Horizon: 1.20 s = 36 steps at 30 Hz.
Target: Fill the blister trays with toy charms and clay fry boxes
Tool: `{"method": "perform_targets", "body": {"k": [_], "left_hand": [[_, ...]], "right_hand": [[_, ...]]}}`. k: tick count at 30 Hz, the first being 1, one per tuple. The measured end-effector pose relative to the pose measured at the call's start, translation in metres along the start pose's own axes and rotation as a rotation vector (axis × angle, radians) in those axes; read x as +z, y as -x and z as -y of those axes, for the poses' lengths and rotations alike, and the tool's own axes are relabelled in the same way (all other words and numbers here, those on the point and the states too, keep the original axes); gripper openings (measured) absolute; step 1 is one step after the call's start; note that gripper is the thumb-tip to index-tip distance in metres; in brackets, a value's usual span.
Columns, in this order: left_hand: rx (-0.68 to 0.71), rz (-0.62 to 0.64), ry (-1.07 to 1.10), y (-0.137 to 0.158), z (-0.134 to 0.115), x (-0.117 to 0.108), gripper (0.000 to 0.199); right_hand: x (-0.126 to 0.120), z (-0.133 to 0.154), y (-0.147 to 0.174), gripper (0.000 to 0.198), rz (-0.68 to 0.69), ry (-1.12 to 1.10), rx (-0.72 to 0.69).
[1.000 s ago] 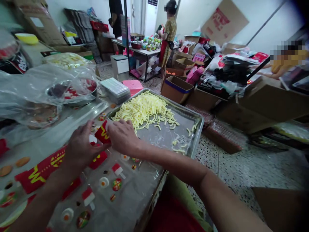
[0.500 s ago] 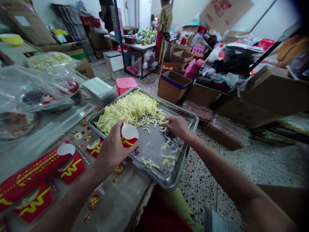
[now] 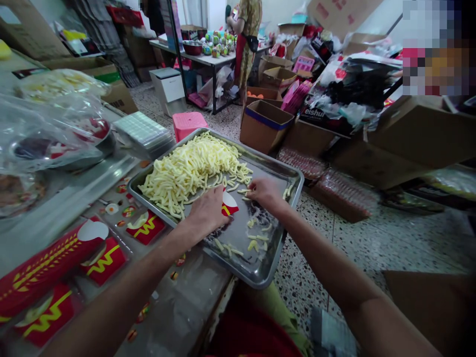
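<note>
1 head cam, looking fwd & down from above, tray (image 3: 238, 231) close, white tbl (image 3: 222, 60) far in bkgd

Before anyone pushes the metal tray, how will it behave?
The shiny, raised-rimmed metal tray is probably stiff. It may tip if pushed farther out, since its right side overhangs the table. The loose yellow pieces would likely slide.
</note>
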<state>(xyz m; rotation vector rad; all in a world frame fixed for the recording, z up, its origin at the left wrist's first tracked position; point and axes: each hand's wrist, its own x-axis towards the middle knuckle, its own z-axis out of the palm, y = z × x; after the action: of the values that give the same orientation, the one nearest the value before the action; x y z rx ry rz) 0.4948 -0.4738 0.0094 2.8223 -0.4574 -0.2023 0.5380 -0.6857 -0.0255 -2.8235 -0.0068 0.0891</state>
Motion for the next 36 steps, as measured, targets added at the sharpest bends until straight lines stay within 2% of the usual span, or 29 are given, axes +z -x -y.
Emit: {"method": "perform_targets", "body": {"k": [4,7,9,11,15,17,19,21,24,26,28,30,32,33,36], "left_hand": [[0.002,0.097,-0.023,0.005,0.004,0.006,0.085],[-0.014,0.117,0.002,0.013,0.001,0.010,0.082],[-0.024,0.129,0.036,0.015,-0.006,0.012,0.081],[-0.030,0.117,0.073,0.013,-0.014,0.016,0.081],[0.061,0.027,0.093,0.012,-0.018,0.023,0.068],[0.089,-0.009,0.081,0.017,-0.014,0.026,0.063],[0.076,-0.035,0.075,0.023,-0.009,0.027,0.065],[0.064,-0.070,0.092,0.028,-0.007,0.028,0.068],[0.055,-0.148,0.160,0.030,-0.009,0.031,0.067],[0.057,-0.200,0.204,0.026,-0.011,0.034,0.068],[0.060,-0.240,0.231,0.020,-0.011,0.036,0.064],[0.085,-0.245,0.253,0.013,-0.009,0.037,0.051],[0.128,-0.214,0.288,0.007,-0.006,0.035,0.044],[0.143,-0.195,0.311,0.004,-0.003,0.033,0.047],[0.110,-0.163,0.385,-0.005,0.005,0.027,0.075]], "right_hand": [[0.004,0.002,0.007,0.015,-0.082,-0.119,0.025],[0.007,0.000,0.016,0.018,-0.059,-0.414,0.092],[0.007,0.006,0.026,0.020,-0.026,-0.580,0.082],[0.007,0.018,0.039,0.020,-0.026,-0.561,0.004],[-0.001,0.044,0.067,0.016,0.003,-0.239,-0.202],[-0.007,0.048,0.076,0.020,0.106,-0.248,-0.332],[-0.010,0.046,0.080,0.022,0.208,-0.372,-0.401],[-0.009,0.043,0.080,0.023,0.197,-0.482,-0.346],[0.001,0.043,0.076,0.016,0.011,-0.511,-0.177],[0.008,0.048,0.074,0.011,-0.064,-0.529,-0.095],[0.013,0.057,0.073,0.012,-0.097,-0.593,-0.052],[0.013,0.063,0.073,0.017,-0.102,-0.679,-0.075],[0.006,0.063,0.071,0.021,-0.038,-0.785,-0.157],[0.000,0.059,0.068,0.020,0.019,-0.840,-0.204],[-0.021,0.036,0.048,0.024,0.200,-0.909,-0.252]]}}
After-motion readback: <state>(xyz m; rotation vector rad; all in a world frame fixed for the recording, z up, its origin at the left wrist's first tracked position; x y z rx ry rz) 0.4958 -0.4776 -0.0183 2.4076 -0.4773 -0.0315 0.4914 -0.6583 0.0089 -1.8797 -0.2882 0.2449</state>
